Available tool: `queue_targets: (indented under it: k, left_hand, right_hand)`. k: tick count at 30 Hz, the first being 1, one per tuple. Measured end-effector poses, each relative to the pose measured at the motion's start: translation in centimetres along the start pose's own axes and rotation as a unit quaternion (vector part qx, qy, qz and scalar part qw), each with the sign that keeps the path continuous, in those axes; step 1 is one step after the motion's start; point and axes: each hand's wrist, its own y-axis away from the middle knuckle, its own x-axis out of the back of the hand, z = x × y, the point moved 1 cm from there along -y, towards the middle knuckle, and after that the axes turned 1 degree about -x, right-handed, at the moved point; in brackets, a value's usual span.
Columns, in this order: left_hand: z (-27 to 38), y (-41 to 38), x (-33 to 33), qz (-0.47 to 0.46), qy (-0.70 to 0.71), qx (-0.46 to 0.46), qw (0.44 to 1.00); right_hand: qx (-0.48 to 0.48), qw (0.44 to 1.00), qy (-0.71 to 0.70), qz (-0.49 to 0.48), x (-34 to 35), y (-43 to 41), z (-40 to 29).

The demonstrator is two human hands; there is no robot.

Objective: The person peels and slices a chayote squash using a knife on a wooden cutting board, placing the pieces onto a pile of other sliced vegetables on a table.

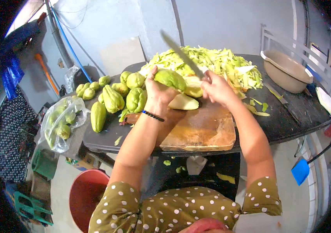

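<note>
My left hand [161, 91] holds a green chayote [170, 79] above the back of a wooden cutting board [200, 131]. In my right hand [216, 87] is a knife [181, 54], its blade raised and slanting up to the left, just beyond the chayote. Pale, peeled-looking chayote pieces [183, 102] lie under and beside my hands at the board's back. Behind them spreads a large heap of sliced chayote [220, 62]. Several whole chayotes [113, 99] stand on the dark table to the left of my left hand.
A clear plastic bag of chayotes [63, 125] is at the left. On the right are a beige basin [286, 71], another knife [276, 93] and a folded white cloth [325, 100]. A red bucket [85, 198] stands on the floor, lower left. A light wall is behind the table.
</note>
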Motion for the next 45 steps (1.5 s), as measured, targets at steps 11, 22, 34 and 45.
queue_targets:
  k: [11,22,34,45]
  left_hand:
    - [0.6,0.1,0.3,-0.066,0.142,-0.071,0.985]
    - [-0.4,3.3,-1.6,-0.148,0.007,0.135,0.980]
    - [3.6,0.8,0.8,-0.013,0.127,-0.110,0.986]
    - [1.0,0.7,-0.4,-0.062,-0.021,-0.087,0.994]
  right_hand:
    - [0.012,0.969,-0.202,-0.144,-2.2,1.3,-1.9]
    - [0.047,0.990,0.129,-0.023,-2.8,-0.2,-6.7]
    - [0.311,0.899,0.261,0.163,-4.2,0.6,-3.1]
    - [0.459,0.813,0.294,0.204,-4.5,1.2,-3.6]
